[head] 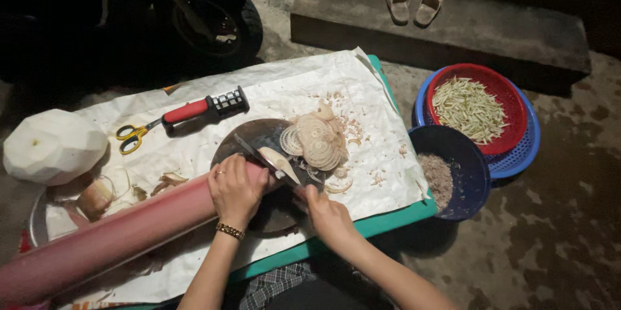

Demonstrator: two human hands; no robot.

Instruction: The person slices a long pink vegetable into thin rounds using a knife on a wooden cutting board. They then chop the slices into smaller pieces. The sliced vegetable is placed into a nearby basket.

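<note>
both forearms come up from the bottom edge, over a checked cloth (275, 284) at the person's lap. left hand (236, 188), with a ring and a gold bracelet, is closed around the end of a long pink stem (110, 235), likely a banana stem, which lies aslant across the low table from the lower left corner to the round dark cutting board (259, 145). right hand (326, 213) is shut on the handle of a knife (272, 158), whose blade lies on the board right at the stem's cut end. thin round slices (315, 142) are piled on the far right part of the board, with scraps scattered on the white paper (291, 84) that covers the green table (401, 213). behind the board lie a red-handled sharpener (204, 108) and yellow-handled scissors (132, 135), just beside each other. a peeled white chunk (52, 145) sits at the left edge. on the floor to the right, a red basket (511, 135) of pale strips rests in a blue one (517, 161), touching a dark blue bowl (469, 181) of greyish shreds. a pair of slippers (413, 1) sits on a concrete step.
</note>
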